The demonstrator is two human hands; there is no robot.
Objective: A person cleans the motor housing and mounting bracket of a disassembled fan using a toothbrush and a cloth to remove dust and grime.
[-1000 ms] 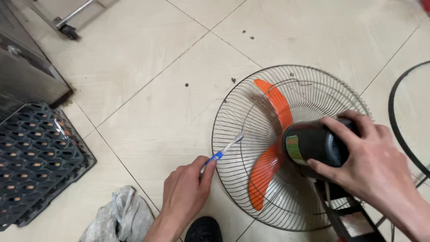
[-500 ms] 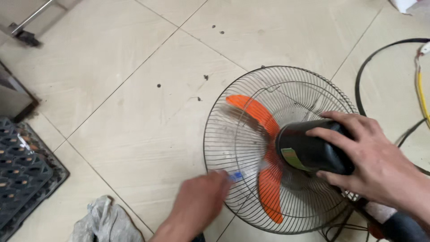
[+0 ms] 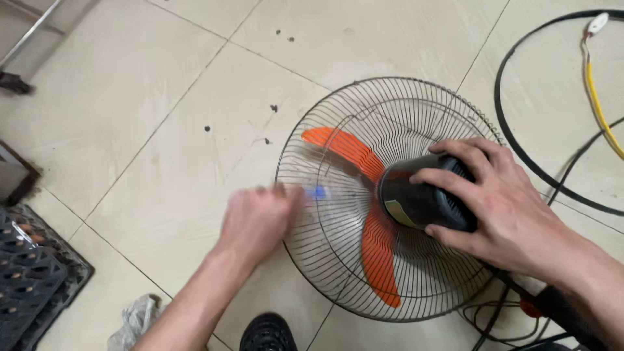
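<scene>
Gripping the black motor housing (image 3: 426, 198) with the right hand (image 3: 504, 205) while the blurred left hand (image 3: 257, 221) clutches one blue-tipped brush (image 3: 317, 192) against the single wire fan guard (image 3: 338, 260) on the floor (image 3: 162, 130), three orange blades (image 3: 364, 208) inside, brushing looks underway, unfinished.
</scene>
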